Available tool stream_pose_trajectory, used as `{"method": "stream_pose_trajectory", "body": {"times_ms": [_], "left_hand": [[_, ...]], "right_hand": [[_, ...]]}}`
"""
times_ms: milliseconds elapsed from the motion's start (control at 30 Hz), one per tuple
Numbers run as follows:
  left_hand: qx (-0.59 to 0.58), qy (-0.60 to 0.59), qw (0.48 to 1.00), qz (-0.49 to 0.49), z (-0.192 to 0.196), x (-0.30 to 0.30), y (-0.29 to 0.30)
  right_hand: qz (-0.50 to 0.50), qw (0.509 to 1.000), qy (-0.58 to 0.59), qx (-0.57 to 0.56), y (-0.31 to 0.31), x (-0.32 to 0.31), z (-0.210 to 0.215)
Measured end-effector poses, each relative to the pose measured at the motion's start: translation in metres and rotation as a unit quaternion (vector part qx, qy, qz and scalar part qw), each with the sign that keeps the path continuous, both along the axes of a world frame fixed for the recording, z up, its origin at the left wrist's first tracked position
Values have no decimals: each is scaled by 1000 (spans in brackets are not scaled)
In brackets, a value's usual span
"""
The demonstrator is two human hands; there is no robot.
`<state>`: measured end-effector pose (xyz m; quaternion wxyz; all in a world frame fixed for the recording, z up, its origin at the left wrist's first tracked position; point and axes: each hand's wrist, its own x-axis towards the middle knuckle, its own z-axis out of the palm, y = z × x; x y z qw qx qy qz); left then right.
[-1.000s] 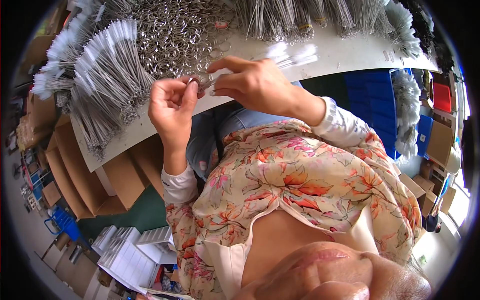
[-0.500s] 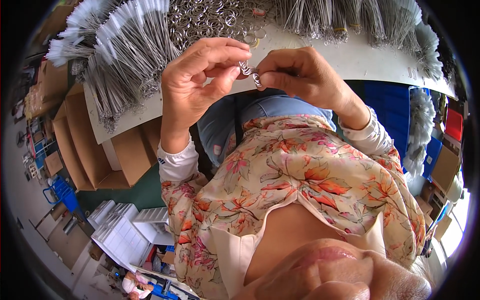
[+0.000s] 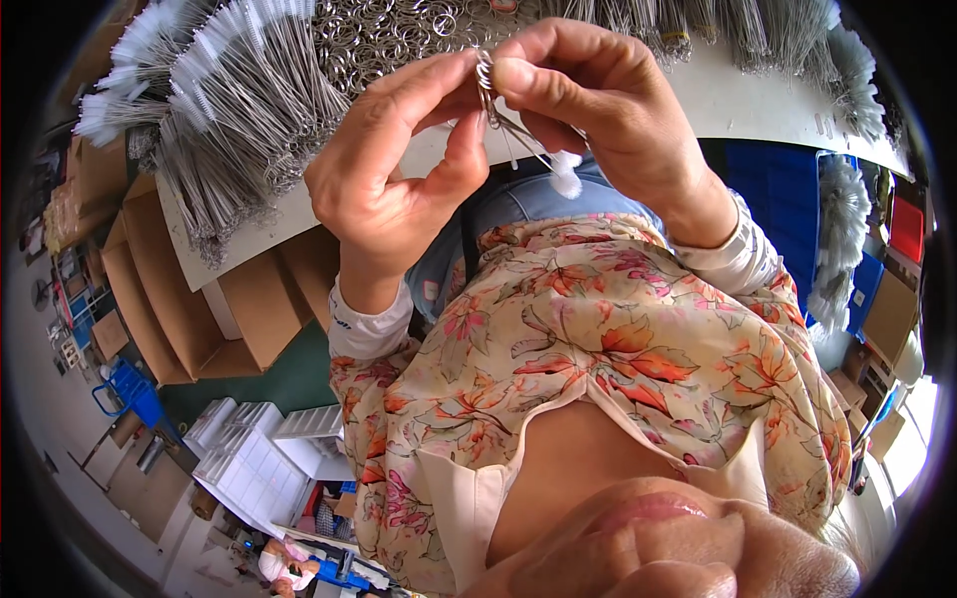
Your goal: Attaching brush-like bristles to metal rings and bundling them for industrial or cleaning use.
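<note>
Ring (image 3: 485,75) sits high up, pinched at the top between both hands, close to the person's chest. Left hand (image 3: 394,174) has its fingers curled in, and its thumb and first finger press on the ring from the left side. Right hand (image 3: 598,110) is closed too, and its thumb and fingers grip the ring from the right, so both hands are just as near and touch each other at the ring. Thin wire brushes (image 3: 528,149) hang from the ring, and they run down and to the right, ending in a small white fluffy tip (image 3: 566,174) below the right hand. So the long way of the brushes points from the ring down toward the person's shirt. Past the hands is a white table (image 3: 738,100). On it lies a big pile of loose metal rings (image 3: 389,35), right behind the hands. To the left of that, many more brushes (image 3: 229,110) lie in fanned bunches with white tips. More bunches lie along the far edge on the right. Under the table on the left are open brown boxes (image 3: 159,299), and I cannot tell what is in them. Blue bins (image 3: 773,209) stand on the right, and what they hold is hidden.
</note>
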<state>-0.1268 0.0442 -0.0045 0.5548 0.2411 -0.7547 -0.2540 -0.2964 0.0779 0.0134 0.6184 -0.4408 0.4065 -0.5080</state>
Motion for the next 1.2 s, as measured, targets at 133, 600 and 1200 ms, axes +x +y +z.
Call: {"method": "stream_pose_trajectory", "body": {"times_ms": [133, 600, 1200], "left_hand": [[15, 7, 1000, -9, 1, 1, -6], [219, -44, 968, -117, 9, 26, -14], [112, -157, 980, 46, 22, 56, 35]], "right_hand": [[169, 977, -96, 89, -18, -23, 15], [71, 995, 74, 8, 1, -5, -4], [156, 986, 51, -41, 8, 25, -5]]}}
